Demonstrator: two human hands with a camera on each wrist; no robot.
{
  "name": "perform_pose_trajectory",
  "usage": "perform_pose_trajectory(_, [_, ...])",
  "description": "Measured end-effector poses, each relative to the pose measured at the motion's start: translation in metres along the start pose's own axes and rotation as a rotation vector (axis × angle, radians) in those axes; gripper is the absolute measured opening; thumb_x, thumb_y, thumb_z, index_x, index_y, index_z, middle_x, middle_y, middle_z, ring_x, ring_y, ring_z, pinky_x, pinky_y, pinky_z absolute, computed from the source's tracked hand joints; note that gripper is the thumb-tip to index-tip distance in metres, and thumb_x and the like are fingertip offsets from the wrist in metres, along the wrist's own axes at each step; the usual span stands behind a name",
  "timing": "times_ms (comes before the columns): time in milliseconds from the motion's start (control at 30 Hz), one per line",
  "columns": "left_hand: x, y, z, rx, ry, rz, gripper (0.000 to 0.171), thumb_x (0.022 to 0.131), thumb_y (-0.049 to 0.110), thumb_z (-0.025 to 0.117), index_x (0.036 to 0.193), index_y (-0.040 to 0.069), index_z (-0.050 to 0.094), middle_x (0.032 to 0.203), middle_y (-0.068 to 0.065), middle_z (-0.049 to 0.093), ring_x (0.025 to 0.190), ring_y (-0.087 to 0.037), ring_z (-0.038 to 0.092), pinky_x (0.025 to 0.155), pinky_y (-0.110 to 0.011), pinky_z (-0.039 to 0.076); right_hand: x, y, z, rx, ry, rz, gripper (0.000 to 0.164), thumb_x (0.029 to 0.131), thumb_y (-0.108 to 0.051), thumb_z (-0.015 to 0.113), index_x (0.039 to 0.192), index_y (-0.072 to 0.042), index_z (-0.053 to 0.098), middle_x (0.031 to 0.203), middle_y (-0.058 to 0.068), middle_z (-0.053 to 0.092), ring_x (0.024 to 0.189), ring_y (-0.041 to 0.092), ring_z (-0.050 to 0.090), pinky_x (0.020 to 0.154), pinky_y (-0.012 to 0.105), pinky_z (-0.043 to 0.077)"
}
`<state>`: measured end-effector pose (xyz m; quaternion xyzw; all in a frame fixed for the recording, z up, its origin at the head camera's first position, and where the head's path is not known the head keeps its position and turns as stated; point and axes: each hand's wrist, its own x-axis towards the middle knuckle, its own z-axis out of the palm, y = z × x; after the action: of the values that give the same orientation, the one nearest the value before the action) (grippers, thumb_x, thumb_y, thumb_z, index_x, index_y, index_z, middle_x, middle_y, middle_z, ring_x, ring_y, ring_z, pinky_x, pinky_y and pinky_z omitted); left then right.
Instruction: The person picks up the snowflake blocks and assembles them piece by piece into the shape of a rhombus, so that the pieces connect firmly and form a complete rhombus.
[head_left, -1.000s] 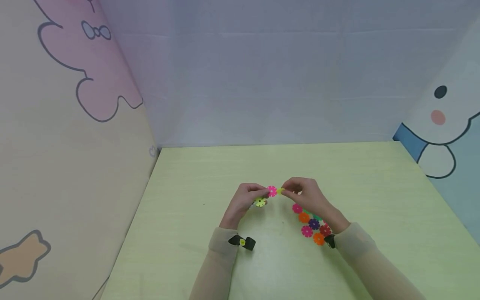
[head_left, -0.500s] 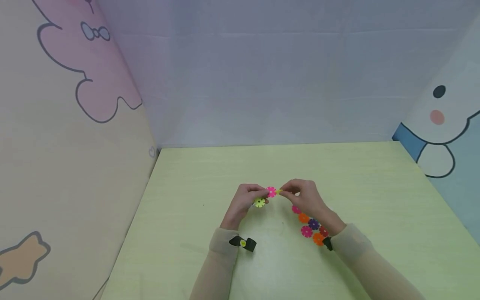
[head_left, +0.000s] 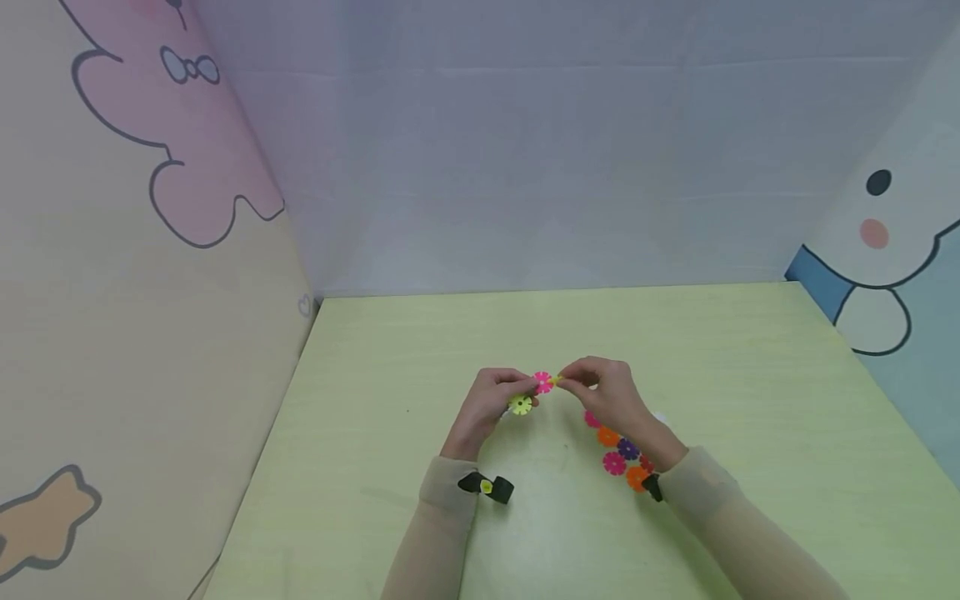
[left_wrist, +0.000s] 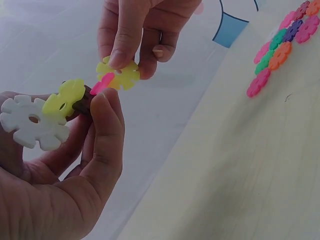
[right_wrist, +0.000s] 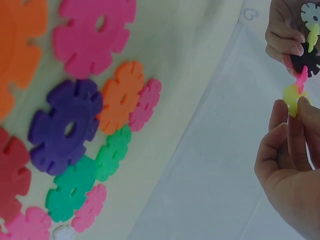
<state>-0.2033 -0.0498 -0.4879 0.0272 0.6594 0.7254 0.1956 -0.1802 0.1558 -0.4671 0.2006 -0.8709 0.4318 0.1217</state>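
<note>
My left hand point(head_left: 487, 408) grips a short chain of plastic snowflake discs, raised over the table. In the left wrist view the chain runs from a white disc point(left_wrist: 52, 130) through a yellow disc point(left_wrist: 72, 92) and a dark disc to a pink disc point(left_wrist: 102, 82). The dark disc point(right_wrist: 302, 62) shows as black in the right wrist view. My right hand point(head_left: 611, 396) pinches another yellow disc point(left_wrist: 129, 75) between thumb and fingers. That disc meets the pink one edge to edge, crosswise at their slots. My left thumb lies right beside the pink disc.
Loose discs lie on the table point(head_left: 375, 350) below my right forearm, among them a purple disc point(right_wrist: 85, 107), an orange disc point(right_wrist: 120, 95), a green disc point(right_wrist: 75, 192) and several pink ones. My right wrist hides part of them in the head view. Printed cloth walls enclose the table.
My right hand has shifted slightly left with the yellow disc, nearer to the pink disc. The left hand stays almost still. My right forearm now covers the green discs in the head view.
</note>
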Motion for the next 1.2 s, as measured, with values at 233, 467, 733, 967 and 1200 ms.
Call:
perform_pose_trajectory(233, [-0.0010,0.0022,-0.0017,-0.021,-0.023,-0.027,0.020,0.086,0.015,0.072,0.092,-0.005,0.072,0.088,-0.016,0.068,0.070,-0.023,0.068,0.063,-0.027,0.052,0.0012,0.0022,-0.0017,0.021,-0.024,0.009,0.007,0.083,-0.008,0.075,0.090,-0.008,0.074,0.086,-0.002,0.070,0.073,0.012,0.067,0.067,0.031,0.054])
perform_pose_trajectory(467, [-0.0019,0.0033,-0.0035,-0.033,-0.026,-0.026,0.020,0.087,0.014,0.072,0.094,-0.005,0.071,0.088,-0.017,0.068,0.070,-0.024,0.068,0.064,-0.028,0.053,0.0017,0.0002,-0.0036,0.033,-0.051,0.020,0.009,0.084,-0.008,0.073,0.093,-0.008,0.074,0.089,-0.002,0.070,0.076,0.013,0.067,0.070,0.031,0.054])
perform_pose_trajectory(733, [-0.0022,0.0032,-0.0039,-0.025,-0.027,-0.038,0.021,0.087,0.015,0.071,0.094,-0.005,0.071,0.089,-0.016,0.068,0.072,-0.024,0.069,0.063,-0.026,0.052,0.0028,-0.0019,-0.0037,0.030,-0.062,0.022,0.009,0.084,-0.008,0.073,0.094,-0.008,0.074,0.090,-0.002,0.070,0.077,0.013,0.067,0.071,0.032,0.054])
perform_pose_trajectory(967, [-0.0045,0.0039,-0.0030,0.003,-0.041,-0.039,0.021,0.086,0.017,0.073,0.094,-0.002,0.071,0.088,-0.017,0.069,0.072,-0.022,0.067,0.065,-0.029,0.053,0.0038,0.0010,-0.0046,0.014,-0.095,0.055,0.009,0.086,-0.011,0.073,0.095,-0.010,0.074,0.090,-0.004,0.070,0.078,0.010,0.066,0.071,0.029,0.054])
perform_pose_trajectory(1200, [-0.0056,0.0041,-0.0047,0.049,-0.053,-0.011,0.018,0.084,0.018,0.074,0.093,0.003,0.073,0.086,-0.014,0.070,0.076,-0.023,0.067,0.074,-0.034,0.053,0.0047,0.0002,-0.0052,0.027,-0.130,0.070,0.009,0.087,-0.011,0.071,0.096,-0.010,0.074,0.091,-0.004,0.069,0.078,0.010,0.065,0.071,0.029,0.053])
